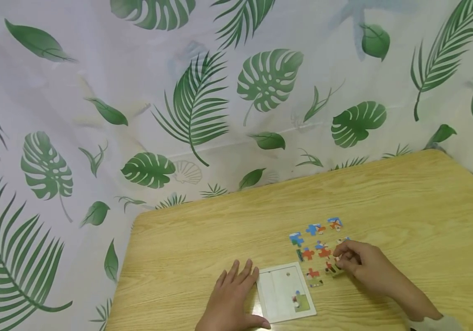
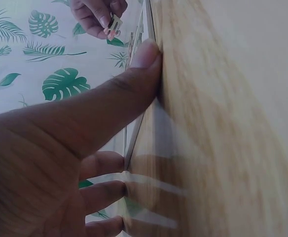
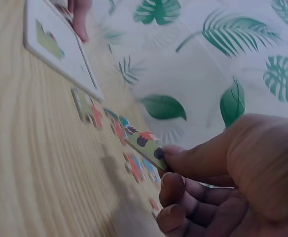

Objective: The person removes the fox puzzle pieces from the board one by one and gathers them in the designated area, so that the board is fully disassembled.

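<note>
A white puzzle tray (image 1: pixel 278 289) lies on the table, with a green-based jigsaw piece (image 1: pixel 302 303) in its lower right corner. My left hand (image 1: pixel 232 292) is spread beside the tray, fingers along its left side and thumb at its near edge; the left wrist view shows the thumb (image 2: pixel 144 57) against that edge. My right hand (image 1: pixel 365 266) pinches a puzzle piece (image 3: pixel 148 147) between thumb and fingers, over the right side of the loose pieces. Green, orange and dark patches show on this piece, which is tilted up in the right wrist view.
Several loose puzzle pieces in blue, red and green, among them a blue-topped one (image 1: pixel 296 238) and a red one (image 1: pixel 313 273), lie in loose rows right of the tray. The wooden table (image 1: pixel 187 248) ends at a leaf-patterned cloth (image 1: pixel 228 119) behind.
</note>
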